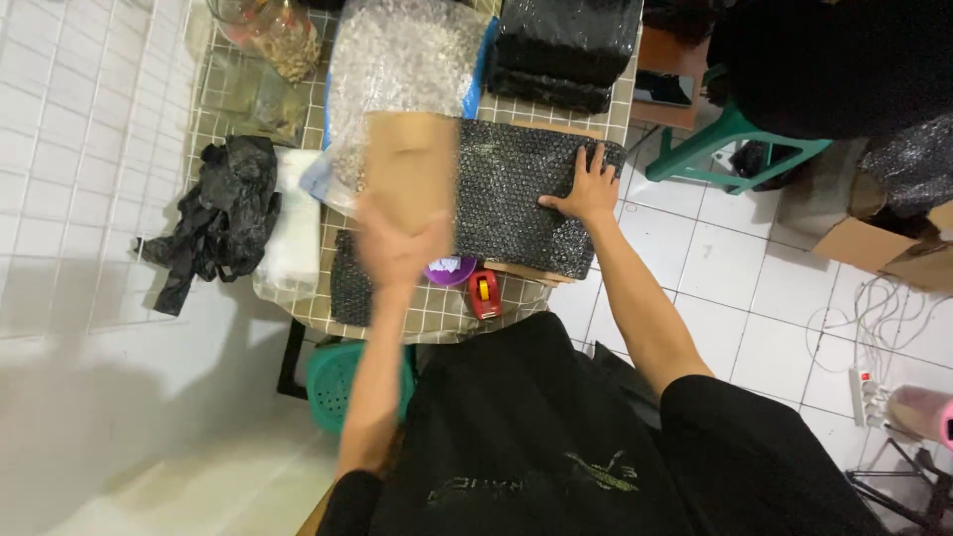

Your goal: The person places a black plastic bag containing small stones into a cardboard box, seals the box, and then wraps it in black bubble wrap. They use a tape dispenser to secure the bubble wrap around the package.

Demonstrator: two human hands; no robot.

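A parcel wrapped in black bubble wrap (516, 194) lies on a small table with a checked cloth (437, 313). My right hand (586, 189) rests flat on the parcel's right end, fingers spread. My left hand (397, 248) is motion-blurred over the table's front left and grips a brown strip of wide packing tape (412, 164) that stretches up and away from it beside the parcel. A red tape dispenser (484, 295) and a purple roll (449, 269) lie just below the parcel, near the table's front edge.
A clear bubble wrap roll (397, 69) and black-wrapped packages (566, 45) sit at the table's far side. Crumpled black plastic (218, 218) lies at the left edge. A green basket (338, 382) is under the table; a green stool (730, 134) and cardboard box (874, 243) stand right.
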